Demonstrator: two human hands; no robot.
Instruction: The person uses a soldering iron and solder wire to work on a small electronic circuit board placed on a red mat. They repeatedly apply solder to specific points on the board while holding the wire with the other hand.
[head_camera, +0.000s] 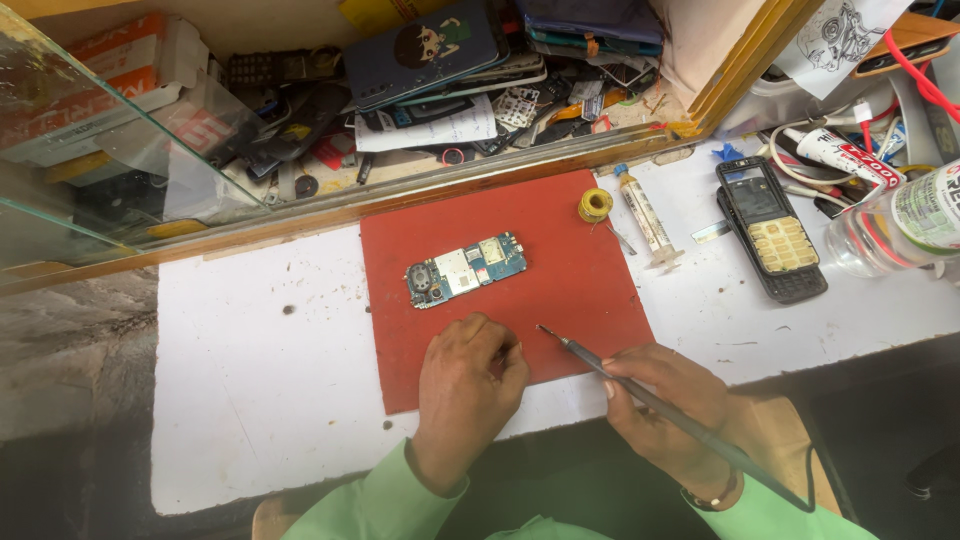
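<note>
A white bench (250, 370) carried 1 red mat (570, 280), a syringe (645, 215), an opened phone (775, 235), a tube (835, 155) and a bottle (900, 225).

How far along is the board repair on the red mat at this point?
Done: the phone shell lies opened and set aside on the right, and the circuit board sits bare on the red mat. In hand: the right hand grips a soldering iron, tip clear of the board; the left hand rests curled on the mat. Left: any soldering and reassembly.
</note>
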